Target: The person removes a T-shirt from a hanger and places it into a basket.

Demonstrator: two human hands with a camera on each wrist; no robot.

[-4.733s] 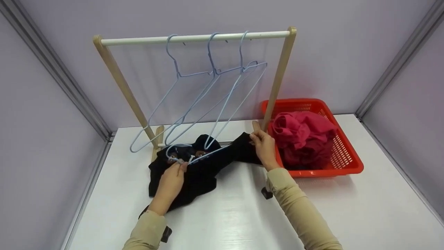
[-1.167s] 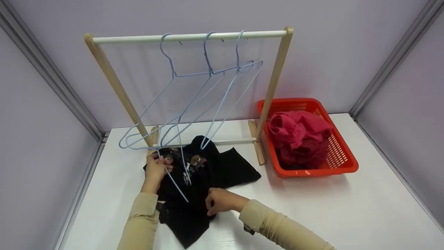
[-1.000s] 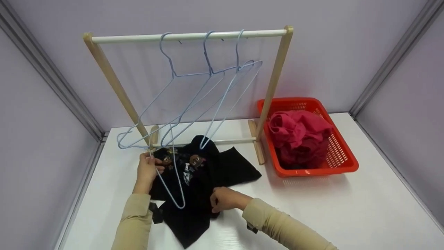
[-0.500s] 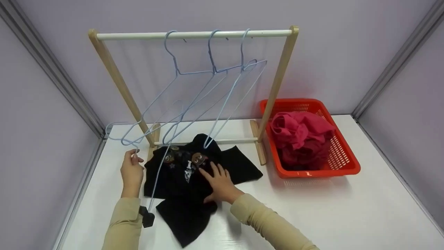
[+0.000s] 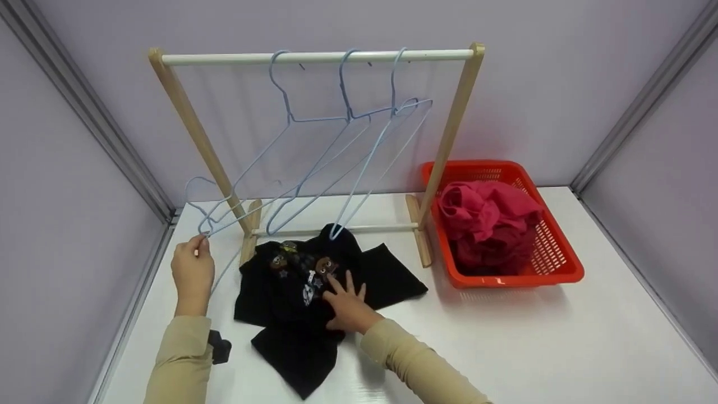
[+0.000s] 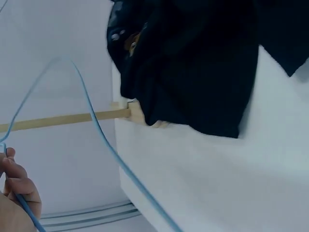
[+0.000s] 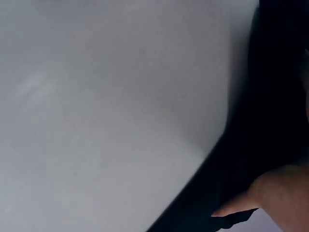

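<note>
Crumpled flat, black garment (image 5: 314, 292) with small cartoon-face print, sleeves splayed.

This was a staged test booth rather than a home: plain lilac partition panels (image 5: 561, 84) in metal frames boxed in a bare white table (image 5: 561, 348), holding only a small wooden clothes rack (image 5: 454, 129) and red laundry basket (image 5: 561, 264).

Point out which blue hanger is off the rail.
The hanger the left hand pinches, out left of the rack. The other three hangers hook over the white rail.
</note>
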